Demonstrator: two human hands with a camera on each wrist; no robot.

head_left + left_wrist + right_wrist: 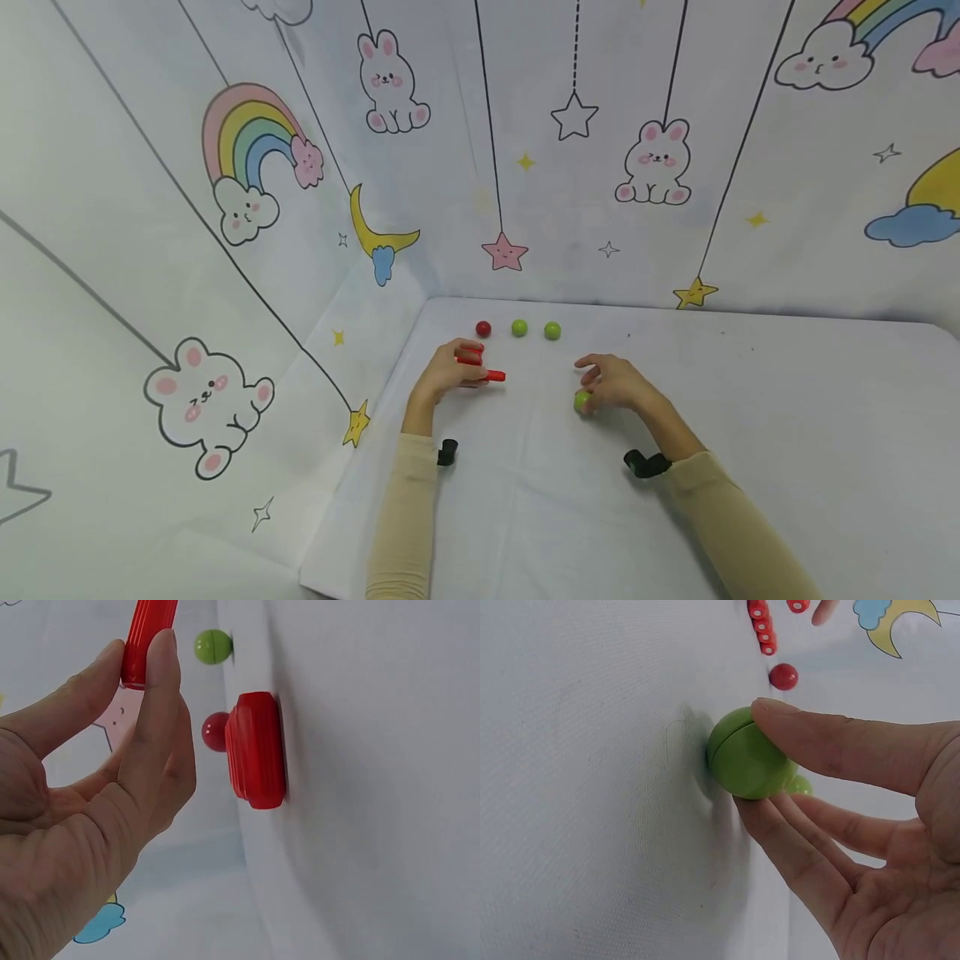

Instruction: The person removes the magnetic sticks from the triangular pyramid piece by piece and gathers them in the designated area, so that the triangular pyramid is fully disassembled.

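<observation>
My left hand (442, 372) pinches a small red ridged cylinder (147, 637) between thumb and fingers, lifted above the table. Just beyond and below it, several like red cylinders (260, 750) lie side by side in a row; the right wrist view shows holes in their ends. On the other side, my right hand (621, 385) holds a green ball (748, 759) with a seam line, thumb on one side and fingers on the other. That ball is at the table surface; whether it touches the cloth I cannot tell.
Along the back of the white table (750, 433) stand a red ball (483, 328), a green ball (519, 327) and another green ball (552, 331). Behind and to the left rise white sheets printed with rabbits, stars and rainbows. Black wrist mounts (647, 464) sit by both forearms.
</observation>
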